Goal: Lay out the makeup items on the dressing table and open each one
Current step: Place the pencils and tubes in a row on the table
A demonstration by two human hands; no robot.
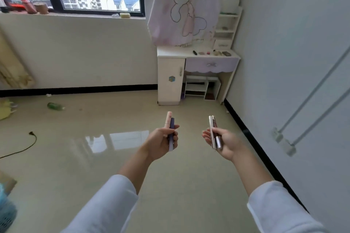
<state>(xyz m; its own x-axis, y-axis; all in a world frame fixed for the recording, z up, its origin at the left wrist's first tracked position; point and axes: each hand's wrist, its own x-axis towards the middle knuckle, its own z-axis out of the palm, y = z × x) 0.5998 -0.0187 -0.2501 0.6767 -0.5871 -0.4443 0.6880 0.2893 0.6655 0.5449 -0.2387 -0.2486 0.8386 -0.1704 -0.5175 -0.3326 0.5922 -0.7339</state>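
Observation:
My left hand (161, 143) grips two slim makeup tubes, a pink one (168, 119) and a purple one (172, 132), side by side and pointing up. My right hand (225, 143) holds two more tubes, a pale metallic one (212, 130) and a mauve one (218, 141). Both hands are raised over the floor, a few steps short of the white dressing table (170, 53) in the far corner. Several small makeup items (212, 53) lie in a row on its top.
A pink cloth with a rabbit drawing (185, 5) covers the table's mirror. A stool (197, 87) stands tucked under the purple drawer (211, 64). On the floor at left lie a green bottle (55, 106) and a black cable (28, 143). The wall is close on my right.

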